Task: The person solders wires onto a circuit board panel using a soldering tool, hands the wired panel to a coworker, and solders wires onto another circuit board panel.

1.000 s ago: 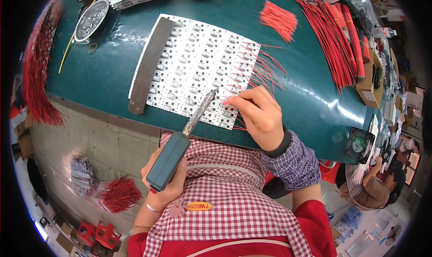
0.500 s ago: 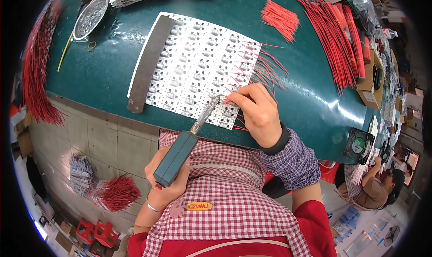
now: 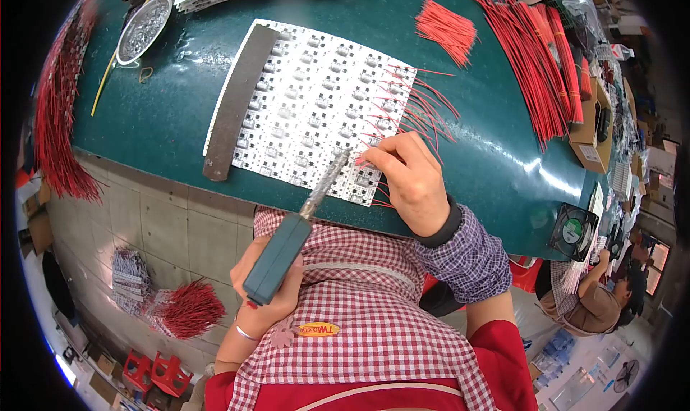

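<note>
My left hand (image 3: 269,285) is wrapped round the dark green handle of a soldering iron (image 3: 279,256). The iron's metal shaft slants up over the near right part of a white circuit board panel (image 3: 291,102); I cannot tell if its tip touches. Close to that tip, my right hand (image 3: 415,186) pinches a red wire (image 3: 361,161) at the panel. More red wires (image 3: 424,105) stick out from the panel's right edge. A dark flat bar (image 3: 242,102) lies along the panel's left side.
Bundles of red wire (image 3: 528,80) lie at the far right of the green table (image 3: 496,174), with a small pile (image 3: 445,31) nearer the middle. A metal dish (image 3: 145,30) stands far left. A black fan (image 3: 573,233) sits at the right edge. A co-worker (image 3: 593,296) sits at right.
The soldering iron has shifted slightly left, its tip drawn a little away from my right fingers. My right hand has hardly moved and still pinches the wire.
</note>
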Available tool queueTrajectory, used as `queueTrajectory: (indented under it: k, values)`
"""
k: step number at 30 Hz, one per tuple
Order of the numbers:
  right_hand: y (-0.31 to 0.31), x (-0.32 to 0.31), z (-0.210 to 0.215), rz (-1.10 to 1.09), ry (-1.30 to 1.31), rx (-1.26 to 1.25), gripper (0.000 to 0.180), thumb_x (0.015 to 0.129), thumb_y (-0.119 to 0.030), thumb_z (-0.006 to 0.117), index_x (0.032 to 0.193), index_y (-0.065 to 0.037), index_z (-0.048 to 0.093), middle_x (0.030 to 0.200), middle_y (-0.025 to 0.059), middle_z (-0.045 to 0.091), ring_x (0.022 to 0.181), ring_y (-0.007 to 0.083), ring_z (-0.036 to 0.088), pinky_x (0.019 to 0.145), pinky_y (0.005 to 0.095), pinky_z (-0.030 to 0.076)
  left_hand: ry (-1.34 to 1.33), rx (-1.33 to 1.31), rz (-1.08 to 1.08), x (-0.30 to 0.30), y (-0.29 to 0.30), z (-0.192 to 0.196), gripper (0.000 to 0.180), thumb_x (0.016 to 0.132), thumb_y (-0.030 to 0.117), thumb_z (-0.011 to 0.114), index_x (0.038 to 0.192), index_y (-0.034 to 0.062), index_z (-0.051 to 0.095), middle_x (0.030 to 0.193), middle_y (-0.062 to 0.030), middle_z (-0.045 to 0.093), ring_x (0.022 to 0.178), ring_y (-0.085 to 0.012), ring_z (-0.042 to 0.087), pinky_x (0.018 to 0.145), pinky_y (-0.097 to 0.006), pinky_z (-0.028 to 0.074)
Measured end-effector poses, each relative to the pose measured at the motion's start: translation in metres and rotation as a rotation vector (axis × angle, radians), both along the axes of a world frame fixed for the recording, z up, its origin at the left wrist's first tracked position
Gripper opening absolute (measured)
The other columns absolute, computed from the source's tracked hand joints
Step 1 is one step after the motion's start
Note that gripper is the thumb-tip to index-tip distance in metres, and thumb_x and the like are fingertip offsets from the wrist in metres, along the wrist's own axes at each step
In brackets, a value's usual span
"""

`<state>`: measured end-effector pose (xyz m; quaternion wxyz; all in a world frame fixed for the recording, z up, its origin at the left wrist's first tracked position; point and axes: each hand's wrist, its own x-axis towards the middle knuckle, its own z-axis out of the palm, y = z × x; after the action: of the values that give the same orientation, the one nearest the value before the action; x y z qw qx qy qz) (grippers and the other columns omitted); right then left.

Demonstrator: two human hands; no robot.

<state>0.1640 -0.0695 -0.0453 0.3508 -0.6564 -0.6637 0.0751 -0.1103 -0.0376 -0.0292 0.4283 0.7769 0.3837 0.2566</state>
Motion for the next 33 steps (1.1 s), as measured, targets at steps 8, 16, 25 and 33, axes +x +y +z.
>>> queueTrajectory:
  k: [8, 16, 25, 33]
  values:
    - [-0.001, -0.002, 0.000, -0.023, -0.005, 0.006, 0.030, 0.072, 0.011, 0.066, 0.099, -0.003, 0.070, 0.088, 0.0093, 0.059, 0.079, 0.0269, 0.059, 0.068, 0.0361, 0.050, 0.077, -0.084, 0.005, -0.027, -0.013, -0.015, 0.023, 0.075, -0.005, 0.074, 0.098, -0.0063, 0.069, 0.092, -0.0186, 0.068, 0.073, -0.0298, 0.069, 0.065, -0.034, 0.055]
    - [-0.012, -0.021, 0.006, -0.087, -0.138, 0.104, 0.036, 0.066, 0.007, 0.067, 0.102, 0.004, 0.068, 0.084, 0.0083, 0.058, 0.077, 0.0250, 0.056, 0.064, 0.0332, 0.050, 0.072, -0.126, 0.032, -0.024, -0.014, -0.013, 0.024, 0.076, -0.005, 0.074, 0.100, -0.0069, 0.069, 0.100, -0.0197, 0.070, 0.081, -0.0288, 0.072, 0.070, -0.032, 0.056]
    - [-0.016, -0.027, -0.004, -0.087, -0.116, 0.064, 0.037, 0.067, 0.009, 0.071, 0.104, 0.002, 0.070, 0.080, 0.0076, 0.056, 0.070, 0.0228, 0.054, 0.058, 0.0332, 0.046, 0.004, -0.055, 0.031, 0.000, 0.000, 0.007, 0.024, 0.076, -0.005, 0.074, 0.100, -0.0069, 0.069, 0.102, -0.0184, 0.070, 0.083, -0.0284, 0.072, 0.072, -0.032, 0.057]
    - [-0.017, -0.031, -0.005, -0.103, -0.131, 0.093, 0.038, 0.068, 0.006, 0.069, 0.106, 0.004, 0.070, 0.080, 0.0075, 0.056, 0.071, 0.0219, 0.053, 0.058, 0.0325, 0.047, 0.007, 0.005, 0.009, 0.001, 0.001, 0.007, 0.023, 0.075, -0.005, 0.074, 0.098, -0.0064, 0.069, 0.099, -0.0172, 0.069, 0.081, -0.0280, 0.072, 0.072, -0.032, 0.057]
